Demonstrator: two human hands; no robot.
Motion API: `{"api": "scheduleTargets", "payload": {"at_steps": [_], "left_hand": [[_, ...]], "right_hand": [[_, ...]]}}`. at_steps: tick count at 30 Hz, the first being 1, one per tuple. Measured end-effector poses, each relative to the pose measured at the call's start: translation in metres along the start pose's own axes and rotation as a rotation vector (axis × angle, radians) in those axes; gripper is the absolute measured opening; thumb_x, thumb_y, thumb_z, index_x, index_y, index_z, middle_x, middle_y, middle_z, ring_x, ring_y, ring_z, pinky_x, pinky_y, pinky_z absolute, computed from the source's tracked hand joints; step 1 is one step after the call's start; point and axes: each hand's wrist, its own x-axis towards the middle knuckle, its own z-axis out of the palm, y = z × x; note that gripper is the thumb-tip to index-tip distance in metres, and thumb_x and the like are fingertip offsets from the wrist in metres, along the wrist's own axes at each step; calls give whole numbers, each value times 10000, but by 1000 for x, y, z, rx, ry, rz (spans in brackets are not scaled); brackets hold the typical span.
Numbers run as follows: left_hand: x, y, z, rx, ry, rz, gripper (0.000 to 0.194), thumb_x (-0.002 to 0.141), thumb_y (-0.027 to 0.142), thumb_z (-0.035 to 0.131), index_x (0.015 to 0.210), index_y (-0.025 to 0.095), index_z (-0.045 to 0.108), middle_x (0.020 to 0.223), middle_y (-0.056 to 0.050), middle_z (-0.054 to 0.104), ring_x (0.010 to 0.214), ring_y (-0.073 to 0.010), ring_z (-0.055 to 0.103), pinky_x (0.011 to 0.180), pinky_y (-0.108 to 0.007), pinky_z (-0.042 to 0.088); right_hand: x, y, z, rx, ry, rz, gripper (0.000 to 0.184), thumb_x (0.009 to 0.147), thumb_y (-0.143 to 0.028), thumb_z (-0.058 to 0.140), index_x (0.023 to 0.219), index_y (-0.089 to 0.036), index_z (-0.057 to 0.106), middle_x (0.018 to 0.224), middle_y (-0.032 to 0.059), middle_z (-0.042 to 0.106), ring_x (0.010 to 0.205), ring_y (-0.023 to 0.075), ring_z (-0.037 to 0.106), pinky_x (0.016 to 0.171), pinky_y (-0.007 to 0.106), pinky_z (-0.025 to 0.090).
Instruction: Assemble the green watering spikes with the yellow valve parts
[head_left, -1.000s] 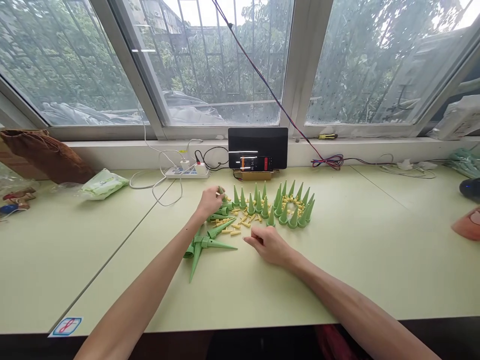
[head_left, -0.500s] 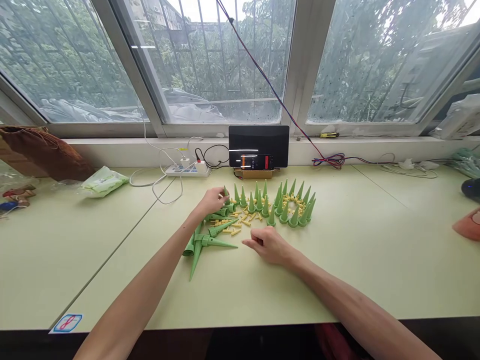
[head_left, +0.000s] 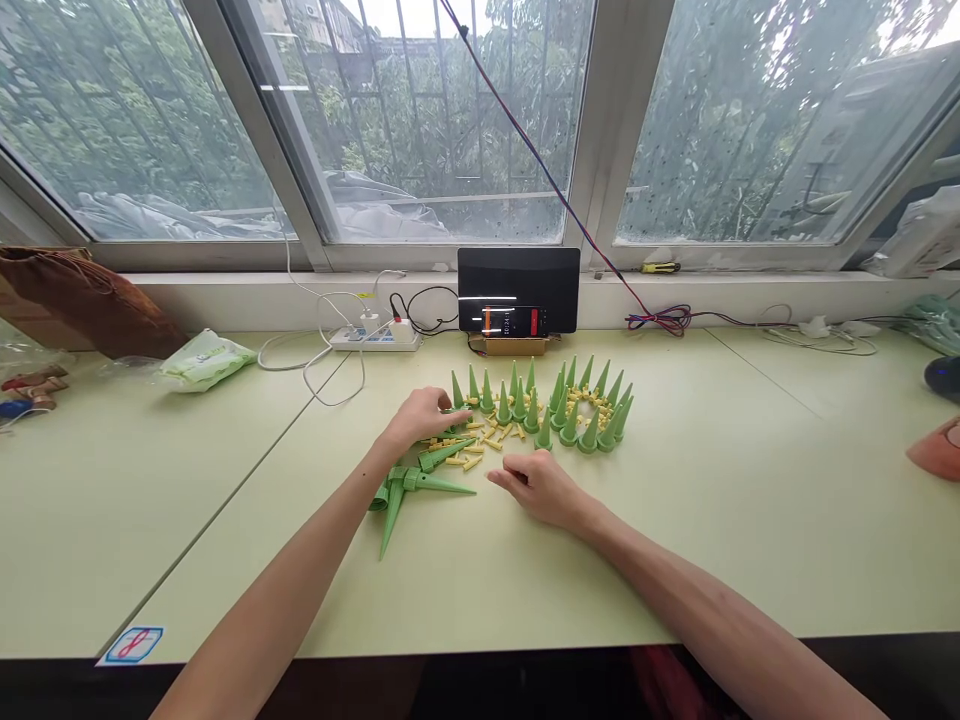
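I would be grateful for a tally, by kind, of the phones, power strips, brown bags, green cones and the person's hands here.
Phone: 1
Power strip: 1
Brown bag: 1
Green cones: at least 15, since some overlap
Left hand and right hand: 2
Total: at least 20

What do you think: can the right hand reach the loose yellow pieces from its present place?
Probably yes. The nearest yellow pieces lie close to the right hand, on its thumb side, and nothing seems to stand between.
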Motion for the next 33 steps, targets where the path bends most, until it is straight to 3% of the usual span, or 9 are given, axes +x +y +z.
{"api": "scheduleTargets", "payload": {"at_steps": [5,11,17,23,30,33], "left_hand": [[-9,8,3,54,-6,-8,375,680,570,691,634,202,641,700,-78,693,699,-263,648,586,-312,414],[-12,7,9,53,38,51,273,710,466,672,729,194,656,869,-92,721,814,-273,652,645,-318,452],[-17,2,14,38,47,198,197,792,379,603,805,190,656,909,-84,699,892,-258,644,789,-338,478],[-23,1,17,27,57,320,175,837,359,571,805,195,624,855,-72,672,842,-248,610,802,-360,465],[-34,9,14,-52,221,455,154,894,332,580,906,182,614,949,-88,670,952,-245,601,853,-372,483],[-43,18,6,-93,361,617,126,901,271,600,987,180,615,983,-90,662,974,-233,597,856,-375,506]], "right_hand": [[0,0,0,-12,-4,5,491,970,-404,471,628,-211,176,600,-54,165,572,119,168,508,270,195],[0,1,-1,-11,-5,4,481,972,-413,461,633,-211,185,602,-53,173,571,120,173,509,270,201],[0,0,-1,7,-12,7,474,973,-398,459,632,-210,187,598,-57,161,563,117,171,516,272,201],[0,0,-2,18,-12,1,466,969,-365,474,632,-209,192,601,-57,160,559,114,170,514,271,198],[0,1,-2,34,-15,-2,453,976,-357,472,630,-207,219,584,-62,179,547,109,183,514,267,206],[0,3,-1,49,24,-4,435,983,-372,465,627,-208,277,567,-63,257,535,104,239,519,259,230]]}}
